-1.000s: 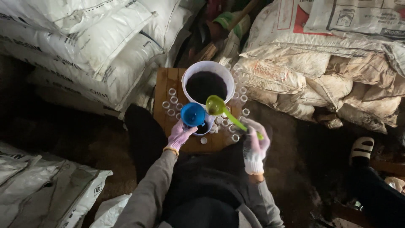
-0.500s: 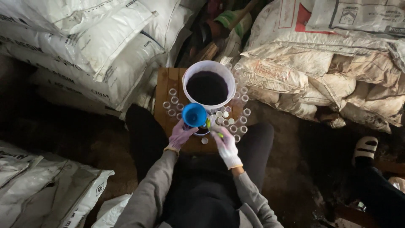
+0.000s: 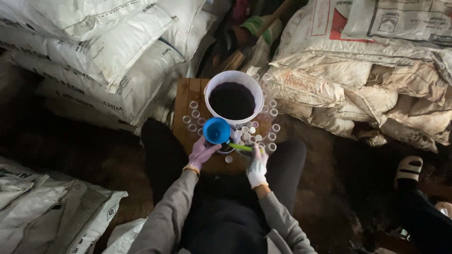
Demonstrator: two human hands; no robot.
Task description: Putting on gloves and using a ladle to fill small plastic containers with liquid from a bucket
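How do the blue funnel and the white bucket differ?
The blue funnel is small; the white bucket is much wider. The funnel's inside shows bare blue, while the bucket is filled near the rim with dark material. The left hand holds the funnel's base; no hand touches the bucket. Both are round, open-topped and sit over the wooden board.

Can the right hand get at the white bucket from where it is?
Probably yes. The right hand holds a green scoop just short of the bucket; only small cups lie between, and its top is open.
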